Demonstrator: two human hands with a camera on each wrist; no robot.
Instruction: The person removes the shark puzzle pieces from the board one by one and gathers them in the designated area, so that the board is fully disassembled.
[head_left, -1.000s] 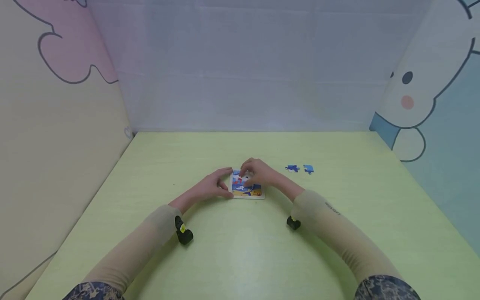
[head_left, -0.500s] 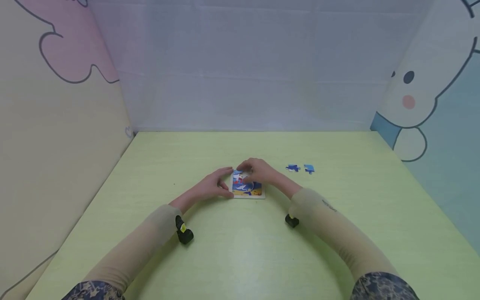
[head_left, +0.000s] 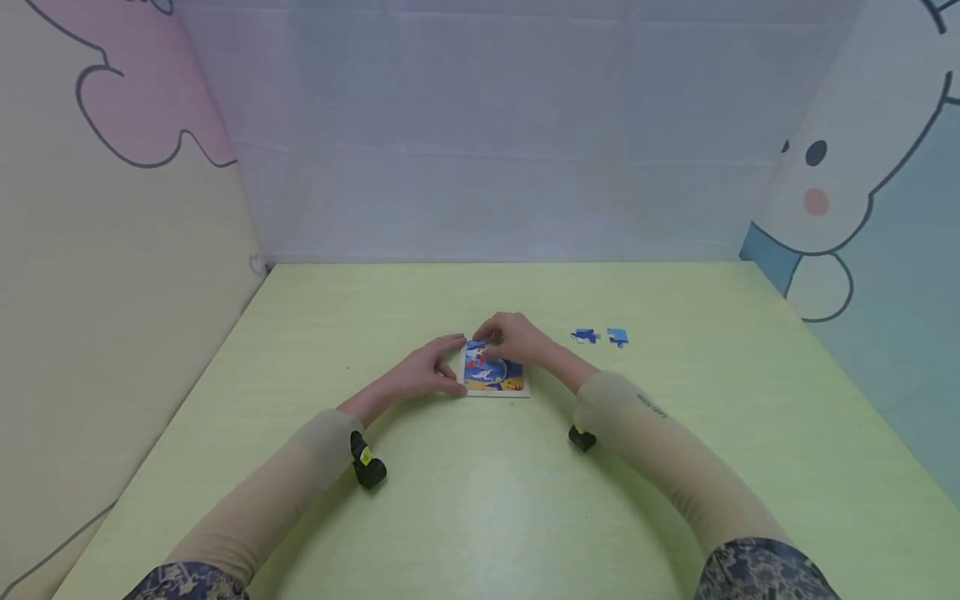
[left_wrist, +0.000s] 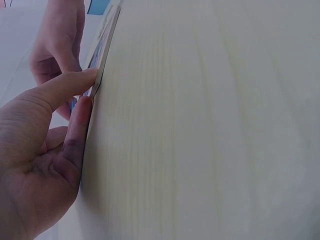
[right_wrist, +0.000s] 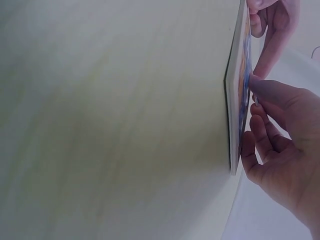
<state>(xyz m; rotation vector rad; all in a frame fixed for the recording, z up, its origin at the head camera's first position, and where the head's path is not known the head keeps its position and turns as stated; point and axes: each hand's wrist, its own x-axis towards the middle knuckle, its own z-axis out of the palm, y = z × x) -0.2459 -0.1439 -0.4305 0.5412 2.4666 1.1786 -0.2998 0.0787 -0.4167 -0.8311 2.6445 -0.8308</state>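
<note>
A small square jigsaw puzzle board with a pale rim and a blue, red and yellow picture lies flat on the table. My left hand holds its left side, thumb at the near corner and forefinger at the far one. Over the upper part of the picture, my right hand pinches a puzzle piece between thumb and forefinger. Only a thin edge of that piece shows in the right wrist view, low against the board's face. The right hand hides the board's upper right part in the head view.
Two loose blue puzzle pieces, one darker and one lighter, lie on the table to the right beyond the board. A pale green-yellow table extends all around, with a whitish cloth wall behind and printed panels at both sides.
My right hand has shifted slightly left over the board, toward its far left part. The left hand, the board and both loose pieces stay in place.
</note>
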